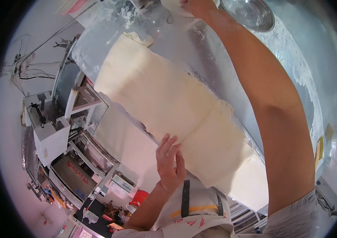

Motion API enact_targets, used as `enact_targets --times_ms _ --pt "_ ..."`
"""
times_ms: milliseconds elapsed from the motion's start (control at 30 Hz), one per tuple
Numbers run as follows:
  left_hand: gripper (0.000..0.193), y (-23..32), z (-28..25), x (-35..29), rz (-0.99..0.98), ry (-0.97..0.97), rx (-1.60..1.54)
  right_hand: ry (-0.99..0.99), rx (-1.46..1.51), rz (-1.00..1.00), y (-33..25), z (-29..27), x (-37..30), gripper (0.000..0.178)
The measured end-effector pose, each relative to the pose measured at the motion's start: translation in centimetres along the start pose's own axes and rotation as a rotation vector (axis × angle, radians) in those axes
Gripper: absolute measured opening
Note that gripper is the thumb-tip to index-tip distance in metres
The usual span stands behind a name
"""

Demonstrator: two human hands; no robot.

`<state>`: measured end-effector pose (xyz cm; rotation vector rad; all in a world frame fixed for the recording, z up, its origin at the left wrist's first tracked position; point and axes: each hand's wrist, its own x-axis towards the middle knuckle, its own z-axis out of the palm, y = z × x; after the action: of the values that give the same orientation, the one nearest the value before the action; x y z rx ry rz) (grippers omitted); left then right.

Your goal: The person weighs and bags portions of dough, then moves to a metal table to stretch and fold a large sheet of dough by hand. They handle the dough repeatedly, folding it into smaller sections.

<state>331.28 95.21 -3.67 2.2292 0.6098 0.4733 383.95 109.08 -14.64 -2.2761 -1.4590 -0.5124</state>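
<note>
Steadying the dough sheet (156,93), perhaps, our left hand (171,160) rests slightly parted fingers by its edge, while for our right hand (196,5) we cannot tell.

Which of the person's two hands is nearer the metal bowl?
The right hand, at the picture's top near the metal bowl; the left hand is far lower, by the dough sheet.

Dough-making workshop: floury metal table (220,71), wide dough sheet (164,95), metal bowl (263,18), white machine (49,141).

Pale pinkish floor (127,137); white machine (50,139)
</note>
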Motion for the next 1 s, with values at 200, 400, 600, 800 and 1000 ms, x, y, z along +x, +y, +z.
enact_targets --times_ms 200,400,600,800,1000 --pt "0.023 -0.9 -0.2 -0.8 0.010 0.003 -0.021 0.062 0.500 0.200 -2.2 -10.8 -1.7 0.016" --pt "0.024 -0.3 1.6 -0.7 0.047 -0.007 -0.068 -0.321 1.071 0.787 -12.3 -28.5 -18.8 0.022" --pt "0.026 0.0 2.5 -0.2 0.137 -0.039 0.007 -0.536 0.639 0.753 -22.1 -30.9 -33.1 0.044" --pt "0.031 -0.2 2.3 -0.9 0.229 -0.072 0.137 -0.510 0.286 0.649 -28.6 -30.6 -38.2 0.072" --pt "0.037 0.1 2.5 -1.6 0.253 -0.094 0.141 -0.267 0.244 0.665 -29.3 -25.1 -33.6 0.078"
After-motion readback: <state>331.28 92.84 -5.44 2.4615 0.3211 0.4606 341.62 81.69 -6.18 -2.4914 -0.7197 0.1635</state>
